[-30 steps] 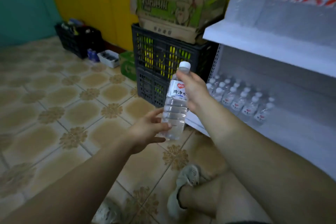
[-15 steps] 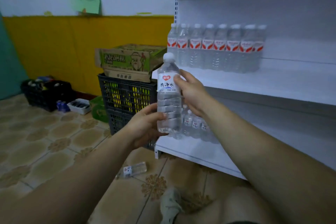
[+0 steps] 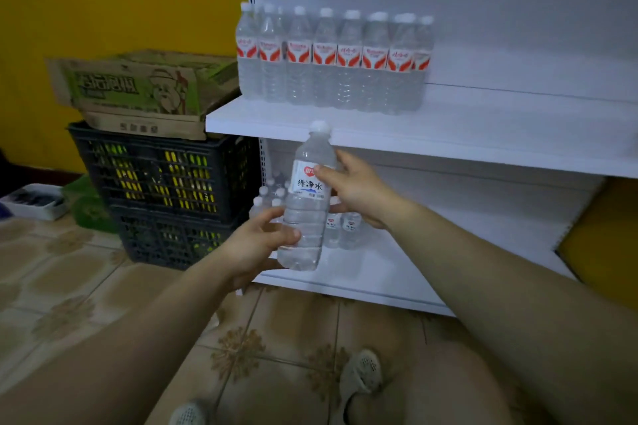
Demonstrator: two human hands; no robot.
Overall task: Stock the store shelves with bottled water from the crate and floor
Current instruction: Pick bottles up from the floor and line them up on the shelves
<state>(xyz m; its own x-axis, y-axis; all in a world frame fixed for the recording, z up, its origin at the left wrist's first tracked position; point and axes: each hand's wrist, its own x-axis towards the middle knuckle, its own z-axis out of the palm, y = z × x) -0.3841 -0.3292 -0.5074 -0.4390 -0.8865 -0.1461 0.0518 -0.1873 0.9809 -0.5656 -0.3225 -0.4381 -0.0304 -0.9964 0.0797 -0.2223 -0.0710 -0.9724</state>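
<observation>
A clear water bottle [image 3: 305,214] with a white cap and a white label is held upright in front of the white shelf unit. My left hand [image 3: 257,245] grips its lower part from the left. My right hand [image 3: 359,191] holds its label part from the right. Behind it, several small bottles [image 3: 347,226] stand at the left end of the bottom shelf [image 3: 407,272]. A row of red-labelled bottles [image 3: 331,59] fills the left part of the middle shelf [image 3: 483,134].
Two stacked dark crates [image 3: 165,190] stand left of the shelves, with a green cardboard box [image 3: 145,86] on top. A small white tray [image 3: 34,200] lies on the tiled floor at far left. My feet in grey shoes [image 3: 360,374] are below.
The view has swung right and up toward the shelves. Both hands have carried the bottle closer to the bottom shelf's opening, still upright.
</observation>
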